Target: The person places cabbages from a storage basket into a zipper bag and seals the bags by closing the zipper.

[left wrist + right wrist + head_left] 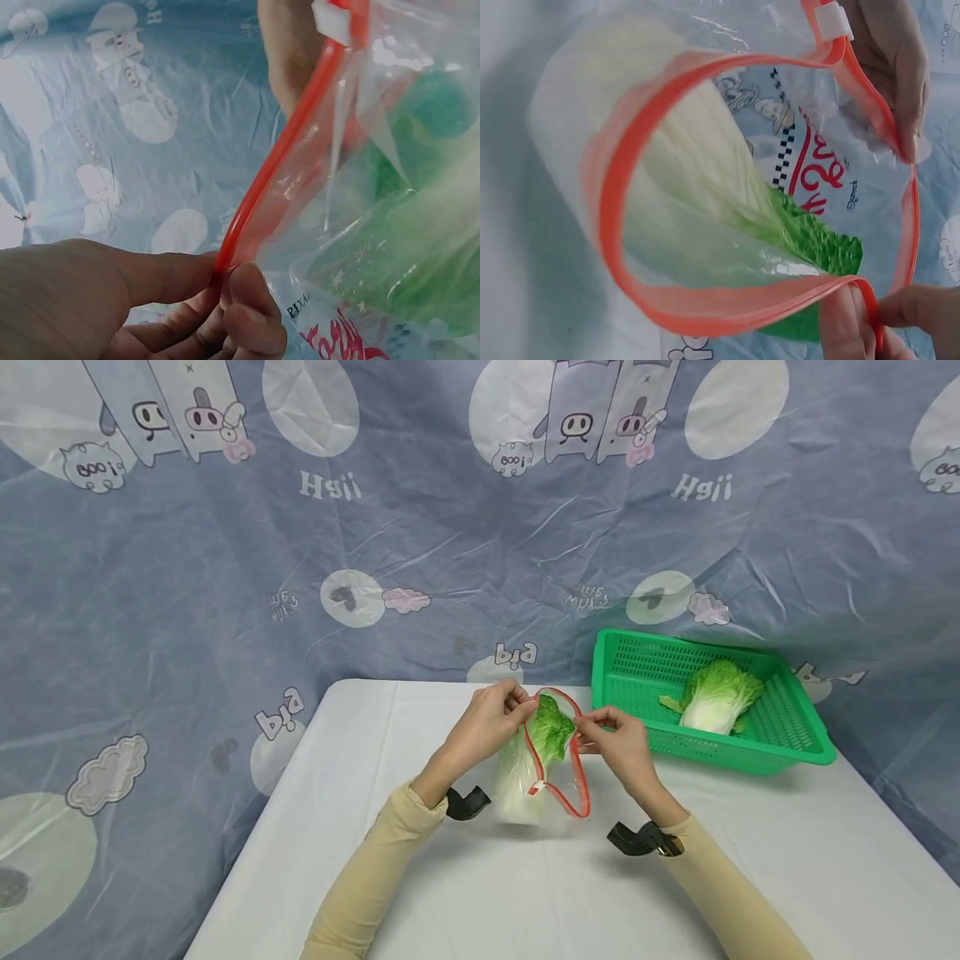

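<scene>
Head view: transparent bag (510,777) holding one leafy cabbage (551,735), midway between the left and right edges of the worktop (360,760), nearer its far edge; base contact unclear. Left hand (491,718) and right hand (618,747) each have thumb and fingers clamped on the bag's red rim (577,777), at opposite sides, mouth spread between them. White slider (832,21) sits on the rim. Writing on bag, left wrist view: black "PIXA", rest cut off; red script (345,341) only partly legible. Right wrist view: the same red lettering turned sideways, a black-and-white check strip (784,159), a cartoon figure in a hat (769,105); small black print beside the lettering too fine to read with certainty. Green basket (735,752) at the worktop's far right corner; second cabbage (716,702) inside. Printed cloth (420,510) behind reads "BOO" and, roughly, "Haii".
</scene>
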{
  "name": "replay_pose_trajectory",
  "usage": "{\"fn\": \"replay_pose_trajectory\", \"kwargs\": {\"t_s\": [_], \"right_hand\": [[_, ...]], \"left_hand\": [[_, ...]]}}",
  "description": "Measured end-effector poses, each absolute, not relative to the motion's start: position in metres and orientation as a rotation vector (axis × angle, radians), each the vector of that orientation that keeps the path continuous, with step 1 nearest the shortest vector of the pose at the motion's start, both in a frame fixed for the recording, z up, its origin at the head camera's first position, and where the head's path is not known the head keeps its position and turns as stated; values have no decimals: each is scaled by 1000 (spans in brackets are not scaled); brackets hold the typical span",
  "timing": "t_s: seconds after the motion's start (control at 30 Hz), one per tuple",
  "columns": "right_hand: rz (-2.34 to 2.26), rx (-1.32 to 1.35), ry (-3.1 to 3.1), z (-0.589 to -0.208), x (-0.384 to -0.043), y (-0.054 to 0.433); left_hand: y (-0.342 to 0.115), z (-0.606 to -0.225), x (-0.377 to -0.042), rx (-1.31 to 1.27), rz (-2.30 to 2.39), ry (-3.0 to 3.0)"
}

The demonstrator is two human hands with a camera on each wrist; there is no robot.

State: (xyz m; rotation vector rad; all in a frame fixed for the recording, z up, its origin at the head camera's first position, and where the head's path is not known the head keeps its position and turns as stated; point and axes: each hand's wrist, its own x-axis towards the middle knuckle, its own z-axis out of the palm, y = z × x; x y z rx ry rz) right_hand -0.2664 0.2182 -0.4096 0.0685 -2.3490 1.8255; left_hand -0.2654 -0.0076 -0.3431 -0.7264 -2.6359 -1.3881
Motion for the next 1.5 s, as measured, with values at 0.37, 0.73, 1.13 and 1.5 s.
{"fn": "replay_pose_trajectory", "kwargs": {"t_s": [0.37,0.73,1.13,1.5], "right_hand": [[1979,76,-2130,-401,-263,228],[2008,38,-2069,-399,-265,235],[2065,43,-2028,-399,-265,240],[2086,20,-2035,-397,-266,241]], "left_hand": [[5,-334,-221,-953,-1017,-2791],[23,-347,-213,-1184,-542,-2777],[18,-349,-221,-1065,-610,-2788],[17,-351,-227,-1116,-632,-2689]]}}
